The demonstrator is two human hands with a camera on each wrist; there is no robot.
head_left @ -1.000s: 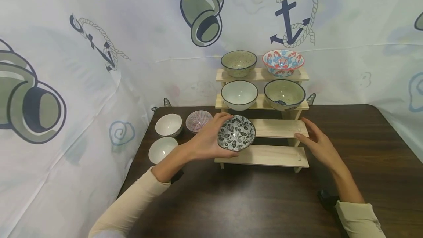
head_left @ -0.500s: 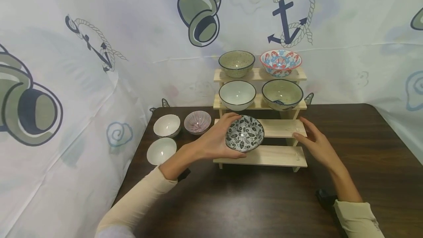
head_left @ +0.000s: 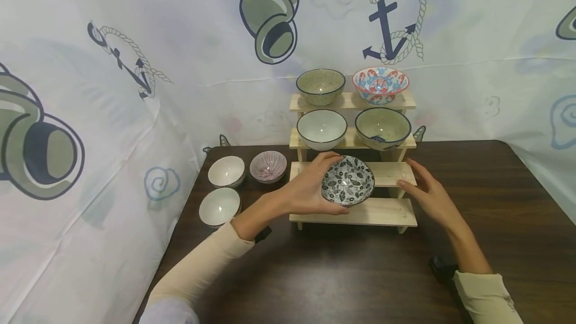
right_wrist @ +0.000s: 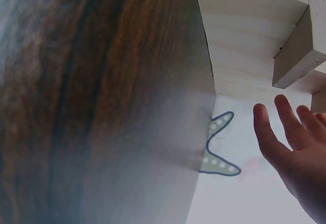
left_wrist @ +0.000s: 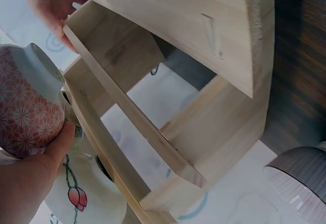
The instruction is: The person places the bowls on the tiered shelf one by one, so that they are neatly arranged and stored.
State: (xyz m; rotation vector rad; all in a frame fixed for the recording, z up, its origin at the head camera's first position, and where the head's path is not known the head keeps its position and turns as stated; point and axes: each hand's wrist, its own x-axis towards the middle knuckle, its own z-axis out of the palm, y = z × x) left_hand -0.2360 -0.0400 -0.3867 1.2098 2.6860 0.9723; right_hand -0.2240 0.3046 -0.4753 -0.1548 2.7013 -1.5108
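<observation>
My left hand [head_left: 312,189] grips a small bowl [head_left: 348,180] by its left side, thumb and fingers around the rim. Black-and-white leaf patterns cover its inside; the left wrist view shows a reddish flower pattern on the bowl's outside [left_wrist: 30,107]. The bowl is held in front of the lower shelves of a tiered wooden stand [head_left: 355,211], tilted so its inside faces the head camera. At the right end of the second shelf from the bottom is my right hand [head_left: 429,196], fingers spread and relaxed; whether it touches the wood is unclear.
On the upper shelves stand a speckled green bowl [head_left: 321,87], a red-and-blue patterned bowl [head_left: 380,85], a white bowl [head_left: 321,130] and an olive bowl [head_left: 383,129]. Left on the dark table [head_left: 351,274] are two white bowls [head_left: 226,171] and a purple-striped bowl [head_left: 268,167].
My left hand has carried the patterned bowl to the right, along the front of the stand. My right hand stays by the shelf's right end. The head view has shifted slightly.
</observation>
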